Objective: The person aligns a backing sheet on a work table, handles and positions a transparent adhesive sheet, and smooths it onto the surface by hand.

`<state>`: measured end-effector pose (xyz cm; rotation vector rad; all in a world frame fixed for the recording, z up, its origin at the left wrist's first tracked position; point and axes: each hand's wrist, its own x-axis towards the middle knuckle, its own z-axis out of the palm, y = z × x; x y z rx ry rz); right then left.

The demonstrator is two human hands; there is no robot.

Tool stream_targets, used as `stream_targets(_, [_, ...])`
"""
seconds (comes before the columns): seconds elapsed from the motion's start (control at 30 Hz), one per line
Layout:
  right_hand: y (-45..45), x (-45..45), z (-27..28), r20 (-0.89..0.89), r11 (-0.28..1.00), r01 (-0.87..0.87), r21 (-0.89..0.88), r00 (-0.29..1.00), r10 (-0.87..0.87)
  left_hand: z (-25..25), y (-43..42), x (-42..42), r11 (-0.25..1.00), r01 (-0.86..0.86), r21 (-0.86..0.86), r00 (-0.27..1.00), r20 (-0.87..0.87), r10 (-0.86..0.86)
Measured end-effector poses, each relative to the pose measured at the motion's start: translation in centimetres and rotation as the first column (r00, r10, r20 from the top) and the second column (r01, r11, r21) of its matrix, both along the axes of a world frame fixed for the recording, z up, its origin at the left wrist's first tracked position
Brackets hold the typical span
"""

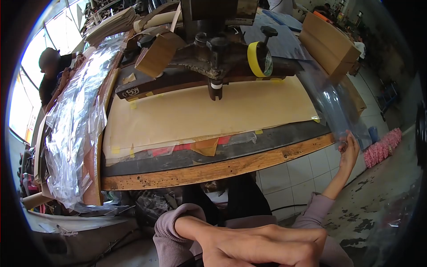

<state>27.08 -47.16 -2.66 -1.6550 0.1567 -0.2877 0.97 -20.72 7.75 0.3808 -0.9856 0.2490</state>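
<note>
My right hand (350,149) is at the right end of the press table, its fingers closed on the edge of a clear plastic sheet (331,100) that hangs over that side. Close to the camera, my left hand (267,244) reaches across my lap with bent, closed fingers; its palm side is hidden, so I cannot make out what is in it, if anything. In front of me a long sheet of tan paper (209,107) lies on the dark table bed (284,133), with bits of yellow tape at its edges. A brown scrap (205,147) sticks out beneath its front edge.
A worn wooden rail (218,167) edges the table front. Above the paper hangs a machine head (215,89), with a yellow tape roll (254,60) on its bar. Stacked clear plastic (73,129) lies left, a cardboard box (329,44) right. Another person (51,73) stands far left.
</note>
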Motion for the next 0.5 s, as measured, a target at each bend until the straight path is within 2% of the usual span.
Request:
stream_targets(0.27, [-1.3,-0.1,-0.2,-0.018,0.989,-0.149,-0.019,0.989,0.149,-0.2,0.8,0.5,0.999,0.032,-0.029,0.997,0.072,-0.030])
stream_targets(0.37, [-1.2,0.4,0.1,-0.032,0.987,-0.138,-0.086,0.990,0.136,-0.7,1.7,0.2,1.000,0.024,0.013,0.999,0.025,-0.024])
stream_targets(0.4, [-1.1,0.7,0.3,-0.077,0.966,-0.083,-0.245,0.995,0.066,-0.4,3.4,0.3,0.988,-0.031,0.153,0.999,-0.024,0.035])
stream_targets(0.47, [-0.8,1.4,1.6,-0.128,0.839,0.012,-0.544,0.987,-0.097,0.2,6.8,0.5,0.890,-0.115,0.440,0.986,-0.060,0.157])
stream_targets(0.5, [-0.2,1.1,3.0,-0.044,0.677,0.122,-0.726,0.974,-0.223,-0.8,7.4,0.1,0.802,-0.357,0.479,0.916,0.012,0.400])
